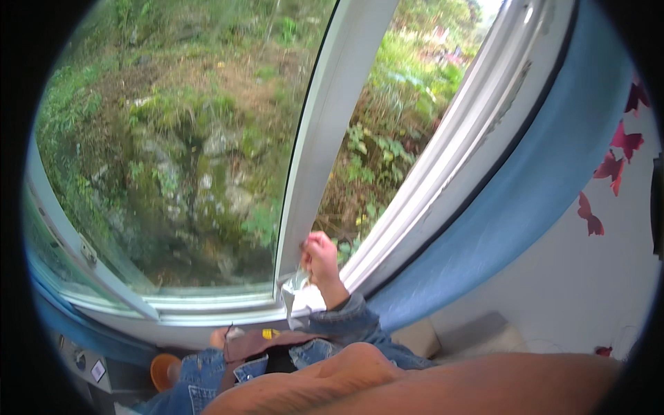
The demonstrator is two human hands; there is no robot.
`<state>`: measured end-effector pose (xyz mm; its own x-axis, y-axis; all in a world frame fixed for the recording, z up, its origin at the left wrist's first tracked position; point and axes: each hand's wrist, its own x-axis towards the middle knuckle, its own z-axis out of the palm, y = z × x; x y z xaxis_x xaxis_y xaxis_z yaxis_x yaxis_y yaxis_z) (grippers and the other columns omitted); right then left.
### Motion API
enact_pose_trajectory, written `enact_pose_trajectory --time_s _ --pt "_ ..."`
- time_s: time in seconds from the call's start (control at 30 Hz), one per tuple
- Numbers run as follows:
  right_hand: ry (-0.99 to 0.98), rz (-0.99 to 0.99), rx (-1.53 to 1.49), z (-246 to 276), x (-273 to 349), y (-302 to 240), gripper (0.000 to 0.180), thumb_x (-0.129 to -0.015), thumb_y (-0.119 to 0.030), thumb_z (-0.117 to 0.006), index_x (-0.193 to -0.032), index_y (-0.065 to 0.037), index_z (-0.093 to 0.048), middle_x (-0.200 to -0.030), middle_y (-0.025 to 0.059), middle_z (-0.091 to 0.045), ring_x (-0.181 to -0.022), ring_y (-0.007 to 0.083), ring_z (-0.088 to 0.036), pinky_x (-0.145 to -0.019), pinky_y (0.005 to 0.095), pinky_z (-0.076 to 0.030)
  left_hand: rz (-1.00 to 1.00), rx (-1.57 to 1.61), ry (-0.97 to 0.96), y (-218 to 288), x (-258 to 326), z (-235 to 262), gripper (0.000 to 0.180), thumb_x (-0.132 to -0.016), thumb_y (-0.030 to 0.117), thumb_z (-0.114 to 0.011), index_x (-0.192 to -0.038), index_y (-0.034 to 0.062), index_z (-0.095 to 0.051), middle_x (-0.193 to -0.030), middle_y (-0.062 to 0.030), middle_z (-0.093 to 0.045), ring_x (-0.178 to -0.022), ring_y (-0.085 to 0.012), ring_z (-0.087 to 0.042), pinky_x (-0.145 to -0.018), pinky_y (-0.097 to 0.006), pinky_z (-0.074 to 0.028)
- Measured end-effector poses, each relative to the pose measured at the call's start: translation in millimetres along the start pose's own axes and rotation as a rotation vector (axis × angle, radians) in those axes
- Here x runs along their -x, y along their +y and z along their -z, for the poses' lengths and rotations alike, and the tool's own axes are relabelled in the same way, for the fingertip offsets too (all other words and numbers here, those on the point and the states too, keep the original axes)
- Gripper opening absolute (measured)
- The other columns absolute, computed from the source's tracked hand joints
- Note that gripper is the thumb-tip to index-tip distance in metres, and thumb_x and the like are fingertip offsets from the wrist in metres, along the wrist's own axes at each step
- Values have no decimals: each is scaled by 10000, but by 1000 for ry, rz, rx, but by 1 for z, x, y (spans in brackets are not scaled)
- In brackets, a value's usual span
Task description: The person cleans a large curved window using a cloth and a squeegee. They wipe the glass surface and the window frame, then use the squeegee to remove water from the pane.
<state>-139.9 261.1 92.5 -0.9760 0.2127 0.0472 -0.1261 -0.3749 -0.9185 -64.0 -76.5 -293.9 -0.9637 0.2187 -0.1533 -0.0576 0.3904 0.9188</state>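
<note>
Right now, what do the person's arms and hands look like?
The right sleeve is blue denim, like jeans. It stops before the right hand, which wears no glove. Only a blurry bit of the left hand shows.

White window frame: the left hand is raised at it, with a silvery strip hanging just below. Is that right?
Not quite: the head view shows it is the right hand that is raised at the white window frame. The silvery strip does hang just below.
</note>
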Motion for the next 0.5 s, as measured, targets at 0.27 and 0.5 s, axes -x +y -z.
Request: enact_pose_trajectory --time_s 0.27,0.5 --pt "-80 -77 -139 5 2 6 132 -839 9 -492 -946 -59 -530 -570 6 -478 -366 64 -339 -345 207 -282 101 150 -14 3 19 -8 371 -651 119 -751 -1000 20 -673 -892 -141 -698 -831 -206 -674 -746 -337 -518" --pt "-127 -35 -188 9 -2 7 118 -893 -119 -583 -971 -49 -527 -555 0 -477 -370 56 -347 -361 188 -283 174 208 -13 46 30 1 347 -682 -4 -665 -1028 -8 -657 -885 -108 -689 -824 -155 -646 -749 -301 -511"
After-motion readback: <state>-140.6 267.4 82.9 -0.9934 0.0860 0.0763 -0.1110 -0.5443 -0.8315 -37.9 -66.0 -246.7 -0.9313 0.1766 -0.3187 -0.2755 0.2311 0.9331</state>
